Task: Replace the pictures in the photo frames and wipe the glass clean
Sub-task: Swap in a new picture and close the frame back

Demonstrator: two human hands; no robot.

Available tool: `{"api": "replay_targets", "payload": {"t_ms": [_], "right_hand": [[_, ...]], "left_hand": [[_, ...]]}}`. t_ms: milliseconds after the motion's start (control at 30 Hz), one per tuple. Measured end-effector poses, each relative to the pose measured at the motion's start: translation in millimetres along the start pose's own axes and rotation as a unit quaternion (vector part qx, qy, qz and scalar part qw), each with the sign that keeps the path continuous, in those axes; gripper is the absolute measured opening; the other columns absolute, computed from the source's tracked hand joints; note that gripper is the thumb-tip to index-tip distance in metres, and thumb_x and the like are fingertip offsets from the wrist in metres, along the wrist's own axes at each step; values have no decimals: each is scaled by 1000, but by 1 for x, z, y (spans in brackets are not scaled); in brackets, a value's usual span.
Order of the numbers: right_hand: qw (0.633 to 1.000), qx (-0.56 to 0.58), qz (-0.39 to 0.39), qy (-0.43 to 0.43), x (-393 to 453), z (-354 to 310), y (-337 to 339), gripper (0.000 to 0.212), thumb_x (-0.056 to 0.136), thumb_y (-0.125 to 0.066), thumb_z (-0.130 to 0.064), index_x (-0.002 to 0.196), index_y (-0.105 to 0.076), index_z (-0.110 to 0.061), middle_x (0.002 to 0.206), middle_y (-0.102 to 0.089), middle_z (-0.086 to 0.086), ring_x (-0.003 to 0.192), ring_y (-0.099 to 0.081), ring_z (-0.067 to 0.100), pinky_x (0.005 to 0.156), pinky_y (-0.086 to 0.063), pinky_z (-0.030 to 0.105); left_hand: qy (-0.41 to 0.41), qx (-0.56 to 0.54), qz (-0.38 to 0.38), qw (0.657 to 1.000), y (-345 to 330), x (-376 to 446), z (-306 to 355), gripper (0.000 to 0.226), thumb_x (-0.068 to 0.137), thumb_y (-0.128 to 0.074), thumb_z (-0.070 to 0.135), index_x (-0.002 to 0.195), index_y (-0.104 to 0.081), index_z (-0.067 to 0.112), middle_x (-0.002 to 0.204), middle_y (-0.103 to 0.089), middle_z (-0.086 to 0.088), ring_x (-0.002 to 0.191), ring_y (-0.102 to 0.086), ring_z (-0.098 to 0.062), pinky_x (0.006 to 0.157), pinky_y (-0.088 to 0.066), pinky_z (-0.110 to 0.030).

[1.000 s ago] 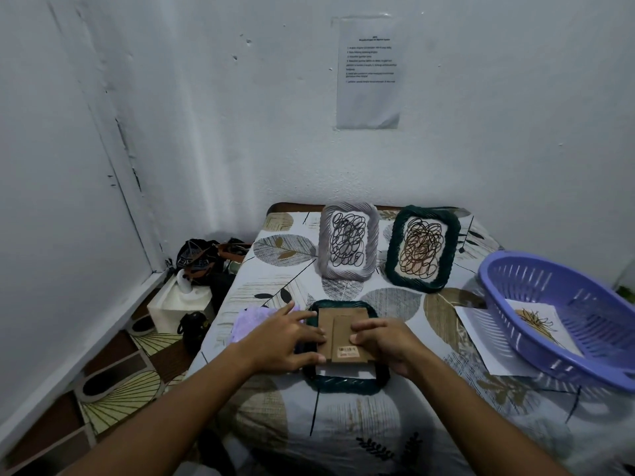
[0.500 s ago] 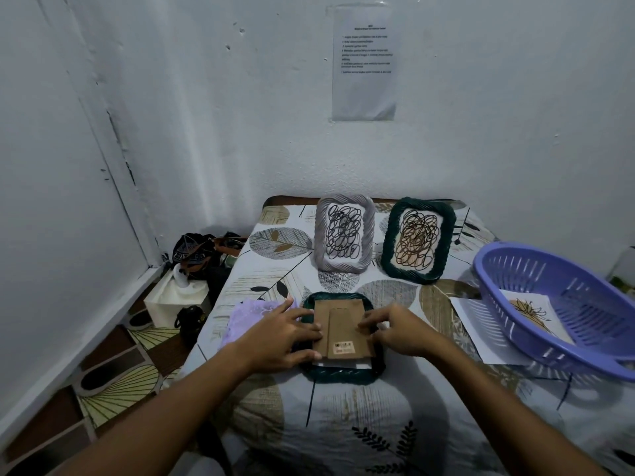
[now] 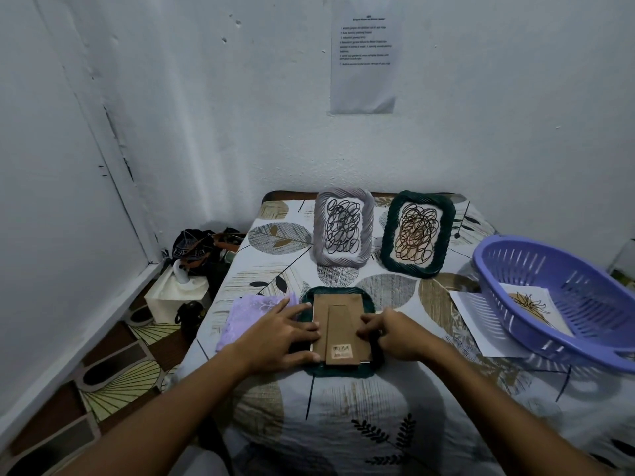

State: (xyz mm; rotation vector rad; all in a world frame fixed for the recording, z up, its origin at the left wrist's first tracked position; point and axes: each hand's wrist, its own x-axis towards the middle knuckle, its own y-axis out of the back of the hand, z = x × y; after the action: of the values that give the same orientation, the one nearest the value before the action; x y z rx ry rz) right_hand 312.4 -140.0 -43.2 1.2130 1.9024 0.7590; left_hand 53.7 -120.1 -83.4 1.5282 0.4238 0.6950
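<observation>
- A table (image 3: 395,400) draped in a leaf-print cloth fills the middle and right of the view; it butts against a white wall at 12 o'clock, where a printed sheet (image 3: 365,55) hangs.
- At the centre a dark green frame (image 3: 338,372) lies face down; its brown cardboard backing (image 3: 338,324) faces up.
- The left hand (image 3: 278,334) lies with fingers spread and fairly straight, its fingertips on the backing's 9 o'clock edge; the right hand (image 3: 395,333) has curled fingers pinching the backing's 3 o'clock edge.
- A lilac cloth (image 3: 247,316) lies at 9 o'clock of the frame, partly under the left hand.
- At 12 o'clock a grey frame (image 3: 343,228) and a second green frame (image 3: 417,233) stand upright, each showing a scribble picture.
- At 3 o'clock a purple basket (image 3: 515,269) holds a picture; it rests partly on a white sheet (image 3: 474,314).
- At 9 o'clock, on the patterned floor, sit a white box (image 3: 175,297) and dark bags (image 3: 196,245).
</observation>
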Motion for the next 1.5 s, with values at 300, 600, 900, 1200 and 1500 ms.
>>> {"api": "replay_targets", "payload": {"t_ms": [300,600,900,1200,1500], "right_hand": [[993,42,111,10,-8,-1,1,33,88,-56,1,118,-67,-9,121,-66,7,109,-59,15,86,-45,21],[987,78,140,-21,-13,2,-8,25,87,-62,-5,111,-70,-8,111,-68,8,93,-60,14,73,-46,20],[973,183,124,-62,-30,-2,-13,29,83,-62,3,111,-69,-5,86,-67,4,71,-57,10,51,-40,12],[947,284,117,-91,-42,-8,-14,28,84,-55,10,109,-66,2,79,-66,10,59,-55,14,41,-41,16],[953,261,125,-90,-38,-7,-16,30,83,-56,8,107,-67,-5,87,-71,14,61,-59,14,43,-41,17]], "left_hand": [[117,-142,58,981,-1,-10,1,93,71,-42,86,139,-49,24,138,-52,-4,127,-44,-15,106,-39,-37],[172,-211,86,958,0,-13,28,90,70,-58,76,142,-43,23,103,-68,12,101,-52,-2,106,-34,-41],[306,-310,105,894,4,-16,55,100,67,-83,48,147,-31,20,118,-68,3,120,-56,-16,118,0,-46],[326,-288,105,894,15,-16,72,100,67,-83,45,147,-29,18,121,-67,4,125,-52,-18,118,4,-50],[328,-227,86,913,21,-14,79,97,68,-80,50,145,-30,18,109,-71,8,119,-56,-13,117,7,-50]]}}
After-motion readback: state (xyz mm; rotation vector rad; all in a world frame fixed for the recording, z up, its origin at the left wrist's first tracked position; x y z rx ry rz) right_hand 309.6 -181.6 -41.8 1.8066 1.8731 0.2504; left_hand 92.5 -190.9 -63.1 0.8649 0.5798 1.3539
